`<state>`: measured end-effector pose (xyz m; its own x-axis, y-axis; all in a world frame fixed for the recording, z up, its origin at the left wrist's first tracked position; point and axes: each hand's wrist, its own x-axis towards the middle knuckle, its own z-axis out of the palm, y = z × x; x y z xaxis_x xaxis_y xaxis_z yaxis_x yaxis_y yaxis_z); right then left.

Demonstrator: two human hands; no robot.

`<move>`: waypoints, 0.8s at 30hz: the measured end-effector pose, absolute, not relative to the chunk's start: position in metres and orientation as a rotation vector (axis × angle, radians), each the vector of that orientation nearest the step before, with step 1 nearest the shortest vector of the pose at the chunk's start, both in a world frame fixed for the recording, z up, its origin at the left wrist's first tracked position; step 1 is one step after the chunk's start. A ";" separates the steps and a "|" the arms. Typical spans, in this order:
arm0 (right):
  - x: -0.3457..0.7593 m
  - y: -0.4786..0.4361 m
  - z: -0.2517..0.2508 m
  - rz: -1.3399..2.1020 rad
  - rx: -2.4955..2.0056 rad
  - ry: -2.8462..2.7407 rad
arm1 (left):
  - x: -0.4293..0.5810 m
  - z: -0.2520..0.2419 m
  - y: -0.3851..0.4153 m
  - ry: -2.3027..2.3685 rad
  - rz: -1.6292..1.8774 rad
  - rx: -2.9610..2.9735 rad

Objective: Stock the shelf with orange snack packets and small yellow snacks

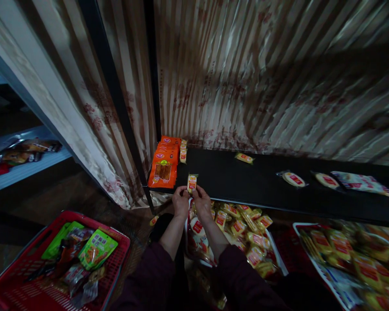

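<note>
Your left hand (180, 202) and right hand (202, 203) are pinching a wrapped snack (192, 182) | it is jutting forward between them | orange packets (164, 166) are lying beyond, leftward

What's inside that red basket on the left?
Inside the red basket are green pouches and some plastic-wrapped packets. Whatever lies underneath them is covered, so I can't tell.

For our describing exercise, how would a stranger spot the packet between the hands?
Find the long black shelf along the striped curtain. Near the orange packs at its left end, the left hand and right hand hold one small yellow packet with a red label. Similar packets lie heaped below; only this one is held.
</note>
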<state>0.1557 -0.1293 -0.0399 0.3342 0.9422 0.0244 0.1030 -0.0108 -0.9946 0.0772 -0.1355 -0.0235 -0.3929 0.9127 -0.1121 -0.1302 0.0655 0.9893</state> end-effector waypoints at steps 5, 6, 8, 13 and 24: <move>0.153 -0.111 -0.040 0.890 -1.450 -1.049 | 0.073 -0.017 -0.122 1.575 1.449 0.969; 0.153 -0.107 -0.039 0.882 -1.451 -1.058 | 0.072 -0.014 -0.120 1.600 1.438 1.005; 0.152 -0.101 -0.038 0.872 -1.456 -1.073 | 0.071 -0.009 -0.117 1.642 1.421 1.060; 0.152 -0.087 -0.037 0.847 -1.500 -1.102 | 0.071 -0.001 -0.109 1.680 1.422 1.119; 0.149 -0.066 -0.029 0.764 -1.566 -1.224 | 0.070 0.000 -0.089 1.730 1.428 1.158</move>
